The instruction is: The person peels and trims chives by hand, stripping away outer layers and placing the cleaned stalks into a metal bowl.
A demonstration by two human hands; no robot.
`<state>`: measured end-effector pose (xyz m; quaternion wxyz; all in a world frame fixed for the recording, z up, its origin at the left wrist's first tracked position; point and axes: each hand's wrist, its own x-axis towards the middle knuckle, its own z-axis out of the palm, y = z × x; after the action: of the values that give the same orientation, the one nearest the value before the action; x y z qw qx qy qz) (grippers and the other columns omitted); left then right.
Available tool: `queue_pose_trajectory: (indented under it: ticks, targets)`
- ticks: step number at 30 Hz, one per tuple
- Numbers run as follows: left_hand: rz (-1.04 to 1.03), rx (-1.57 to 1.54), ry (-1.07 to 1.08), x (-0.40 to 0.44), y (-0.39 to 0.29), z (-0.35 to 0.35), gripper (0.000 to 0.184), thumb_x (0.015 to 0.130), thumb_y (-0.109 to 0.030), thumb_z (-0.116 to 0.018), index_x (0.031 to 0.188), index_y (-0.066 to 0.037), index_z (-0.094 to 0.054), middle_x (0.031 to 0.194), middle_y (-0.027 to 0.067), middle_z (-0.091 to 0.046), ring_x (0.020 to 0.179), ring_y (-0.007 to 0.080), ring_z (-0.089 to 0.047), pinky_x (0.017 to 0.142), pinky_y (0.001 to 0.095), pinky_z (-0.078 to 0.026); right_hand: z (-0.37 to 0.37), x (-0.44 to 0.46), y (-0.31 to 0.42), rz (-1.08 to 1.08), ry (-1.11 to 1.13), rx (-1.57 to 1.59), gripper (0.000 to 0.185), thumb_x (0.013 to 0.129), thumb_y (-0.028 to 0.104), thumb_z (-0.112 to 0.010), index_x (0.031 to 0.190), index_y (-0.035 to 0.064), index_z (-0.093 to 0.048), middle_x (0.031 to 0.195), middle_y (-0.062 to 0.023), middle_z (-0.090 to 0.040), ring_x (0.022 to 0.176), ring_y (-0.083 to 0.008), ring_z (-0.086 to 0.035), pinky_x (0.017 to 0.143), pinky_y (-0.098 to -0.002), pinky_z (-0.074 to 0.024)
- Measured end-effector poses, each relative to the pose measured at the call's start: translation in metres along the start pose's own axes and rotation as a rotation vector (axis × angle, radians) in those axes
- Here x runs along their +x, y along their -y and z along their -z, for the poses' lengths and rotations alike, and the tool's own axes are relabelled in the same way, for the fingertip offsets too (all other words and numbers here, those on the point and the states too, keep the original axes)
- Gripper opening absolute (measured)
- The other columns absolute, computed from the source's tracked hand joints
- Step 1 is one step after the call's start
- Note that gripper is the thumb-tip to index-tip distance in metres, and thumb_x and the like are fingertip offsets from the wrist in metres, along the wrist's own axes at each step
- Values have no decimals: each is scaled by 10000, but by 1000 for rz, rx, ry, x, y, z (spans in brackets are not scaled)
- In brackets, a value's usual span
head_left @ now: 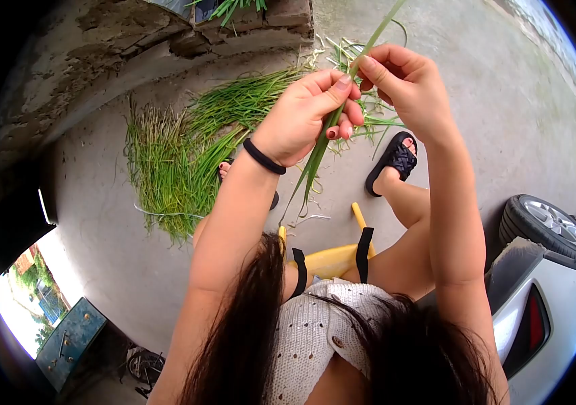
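Via remote feed, I've L hand [309, 111] w/ grip closed round green stalk [381, 32], its leaves [315, 156] hanging below; R hand [406, 88] pinches same stalk just above. Stalk's midair over concrete flr [490, 115], fwd of yellow stool [328, 260]. Loose greens [166, 155] spread on flr at L; car wheel [550, 221] far R.

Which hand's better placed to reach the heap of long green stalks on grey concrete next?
Probably left hand: it's nearer the heap. Right hand is farther; both hold the slender green stalk.
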<state>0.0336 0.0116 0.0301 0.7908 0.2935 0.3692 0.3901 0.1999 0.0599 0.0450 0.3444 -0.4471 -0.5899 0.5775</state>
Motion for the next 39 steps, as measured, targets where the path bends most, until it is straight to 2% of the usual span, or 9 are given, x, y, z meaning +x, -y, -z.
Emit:
queue_pose_trajectory:
  ticks: [11, 21, 23, 26, 28, 29, 31, 33, 39]
  targets:
    - [79, -112, 57, -1, 2, -3, 261, 973, -274, -375, 935, -51, -506, 720, 59, -567, 544, 82, -460, 500, 188, -365, 8, 9, -13, 69, -287, 187, 201, 902, 207, -505, 809, 34, -543, 677, -4, -557, 594, -73, -512, 528, -219, -400]
    - [56, -90, 27, -1, 2, 5, 258, 973, -254, -373, 948, -42, -518, 714, 40, -563, 515, 63, -423, 466, 182, -326, 111, 3, 10, 210, -1239, 618, 90, 840, 47, -387, 805, -26, -427, 786, -90, -494, 700, -213, -496, 523, -297, -364]
    - [46, -83, -4, -1, 0, 4, 261, 974, -244, -369, 999, -33, -522, 736, 27, -563, 548, 62, -430, 495, 185, -339, 113, 1, 10, 193, -1225, 643, 117, 847, 73, -436, 759, -2, -447, 745, -75, -509, 685, -202, -505, 529, -278, -359]
    - [34, -85, -14, -1, 1, 1, 283, 974, -230, -361, 1086, -20, -514, 785, 13, -562, 618, 63, -443, 558, 188, -362, 101, 6, -3, -32, -613, 341, 189, 813, 216, -635, 743, 58, -558, 675, -31, -558, 681, -124, -539, 550, -231, -359]
    - [27, -87, -6, 2, 4, 0, 296, 972, -219, -360, 1128, -14, -507, 819, 8, -561, 663, 64, -452, 601, 192, -375, 63, 2, 7, -88, -253, -254, 225, 807, 213, -651, 940, 32, -631, 816, -51, -625, 779, -116, -582, 625, -234, -426]
    - [22, -87, -4, 3, 5, 0, 297, 971, -212, -362, 1139, -12, -505, 834, 8, -560, 682, 65, -456, 620, 194, -380, 49, 1, -2, 41, -180, -349, 269, 808, 206, -649, 1015, 36, -633, 878, -57, -641, 803, -140, -593, 701, -258, -462]
    - [13, -74, -8, 4, 8, 0, 292, 969, -199, -368, 1143, -11, -508, 854, 7, -560, 707, 66, -461, 646, 196, -386, 31, 1, -8, 60, -76, -412, 296, 810, 226, -648, 998, -3, -638, 805, -94, -648, 759, -143, -596, 685, -274, -474]
    - [-1, -46, -16, 5, 8, -1, 280, 965, -188, -377, 1130, -11, -518, 866, 5, -559, 718, 67, -466, 659, 197, -389, 13, -1, 6, -146, -62, -312, 280, 810, 221, -651, 955, -19, -649, 725, -93, -642, 678, -117, -579, 623, -259, -464]
    - [-18, -50, -21, 7, 14, 4, 243, 952, -202, -434, 1071, -18, -539, 838, -17, -533, 691, 51, -449, 629, 193, -371, 3, -3, 4, -5, 31, -293, 230, 822, 185, -642, 883, -36, -645, 670, -63, -633, 606, -88, -550, 565, -234, -440]
